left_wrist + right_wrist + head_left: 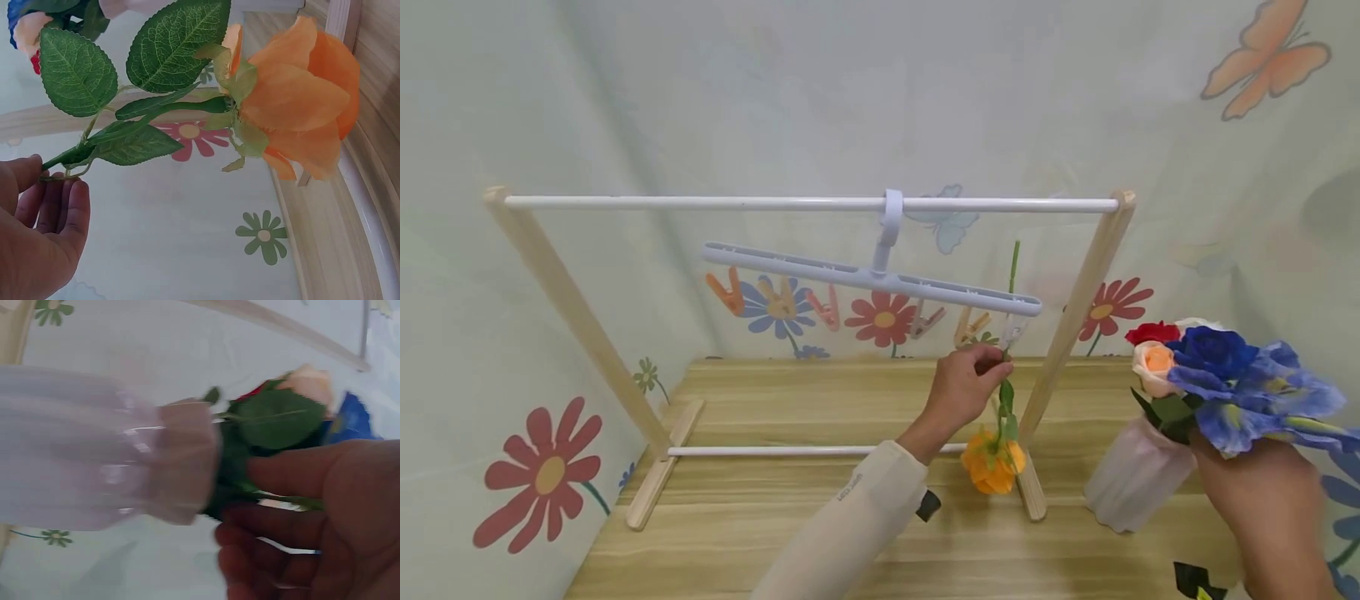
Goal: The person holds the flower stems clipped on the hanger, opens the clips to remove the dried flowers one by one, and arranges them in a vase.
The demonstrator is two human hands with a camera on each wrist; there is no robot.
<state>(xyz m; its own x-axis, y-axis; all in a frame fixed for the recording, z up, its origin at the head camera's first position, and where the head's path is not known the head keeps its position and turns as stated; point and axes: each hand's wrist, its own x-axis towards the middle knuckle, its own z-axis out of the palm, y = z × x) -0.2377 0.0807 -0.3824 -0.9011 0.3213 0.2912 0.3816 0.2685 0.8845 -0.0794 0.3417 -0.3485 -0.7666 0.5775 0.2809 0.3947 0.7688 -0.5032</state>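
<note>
My left hand [966, 383] pinches the green stem of an orange artificial rose [300, 100] between thumb and fingertips. The rose hangs head down at the right end of a pale blue clip hanger [872, 279], its stem rising past the bar. A whitish clip [1013, 329] sits at the stem just above my fingers; whether it bites the stem is unclear. My right hand [1262, 492] is at the bouquet, thumb and fingers closed on a green flower stem [300, 501] above the mouth of a white vase [1138, 479]. Blue irises [1262, 392] partly cover that hand.
The hanger hooks over the white top rod [700, 202] of a wooden stand and tilts down to the right. Several coloured clips, one orange [726, 292], hang along it. A blue rose [1213, 350] and a red rose [1152, 332] stand in the vase. Floral cloth surrounds the wooden tabletop [775, 400].
</note>
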